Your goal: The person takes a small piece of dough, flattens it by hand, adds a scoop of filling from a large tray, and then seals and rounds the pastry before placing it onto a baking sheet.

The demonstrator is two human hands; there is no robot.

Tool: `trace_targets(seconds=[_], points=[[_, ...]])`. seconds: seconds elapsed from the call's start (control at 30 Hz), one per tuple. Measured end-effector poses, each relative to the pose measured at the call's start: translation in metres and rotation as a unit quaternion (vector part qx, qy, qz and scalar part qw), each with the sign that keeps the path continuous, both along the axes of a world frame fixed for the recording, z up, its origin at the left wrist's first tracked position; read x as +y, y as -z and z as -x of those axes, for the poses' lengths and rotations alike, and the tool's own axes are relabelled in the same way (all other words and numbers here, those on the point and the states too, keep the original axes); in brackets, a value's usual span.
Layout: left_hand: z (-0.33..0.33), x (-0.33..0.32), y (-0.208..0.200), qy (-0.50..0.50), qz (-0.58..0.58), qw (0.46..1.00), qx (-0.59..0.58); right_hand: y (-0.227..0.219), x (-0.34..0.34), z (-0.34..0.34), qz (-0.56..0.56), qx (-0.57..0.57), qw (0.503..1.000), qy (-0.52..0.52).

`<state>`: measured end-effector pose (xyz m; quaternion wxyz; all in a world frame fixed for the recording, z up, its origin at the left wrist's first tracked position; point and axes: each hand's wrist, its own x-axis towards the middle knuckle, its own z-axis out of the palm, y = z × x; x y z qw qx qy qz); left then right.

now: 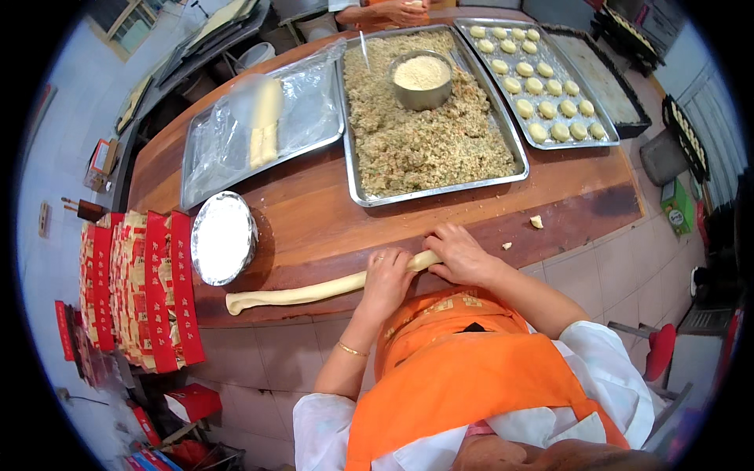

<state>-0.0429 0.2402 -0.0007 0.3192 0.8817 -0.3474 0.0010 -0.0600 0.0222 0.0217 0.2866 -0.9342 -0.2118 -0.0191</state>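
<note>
A long pale dough rope (pixel 314 292) lies along the near edge of the wooden table. Around its right part curls my left hand (pixel 388 276), closed on the dough. My right hand (pixel 459 253) grips the rope's right end, thumb and fingers pressed together there. The two hands are close together, with a short stretch of dough showing between them. To the right of my right hand sit a small dough scrap (pixel 536 222) and a smaller crumb (pixel 506 246). The underside of the fingers is hidden.
Beyond my hands stands a tray of crumbly filling (pixel 428 149) holding a metal bowl (pixel 424 96). Left of it, a film-lined tray (pixel 310 129) bears dough rolls (pixel 263 147); right, a tray (pixel 565 98) carries round dough pieces. A foil-topped round container (pixel 225 238) and red packages (pixel 141 290) stand left. Another person's hands (pixel 404 12) show at the far side.
</note>
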Motion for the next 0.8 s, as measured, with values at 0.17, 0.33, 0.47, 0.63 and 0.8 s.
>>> trace_targets(seconds=[0.17,0.33,0.47,0.63,0.8], points=[[0.003,-0.002,-0.001,-0.011,0.027,1.0,0.011,-0.018,0.016,-0.012,-0.027,0.179,0.983,-0.007],[0.006,-0.011,0.017,-0.009,-0.027,0.997,-0.075,-0.034,0.026,-0.019,0.096,0.222,0.968,-0.067],[0.007,-0.021,0.022,-0.025,-0.077,0.987,-0.142,-0.025,0.03,-0.009,0.167,0.193,0.965,-0.067],[0.009,-0.033,0.017,-0.023,-0.063,0.992,-0.108,-0.009,0.018,-0.003,0.105,0.169,0.979,-0.043],[0.007,-0.044,0.035,-0.044,-0.095,0.983,-0.154,-0.009,0.014,-0.003,0.109,0.17,0.979,-0.02]])
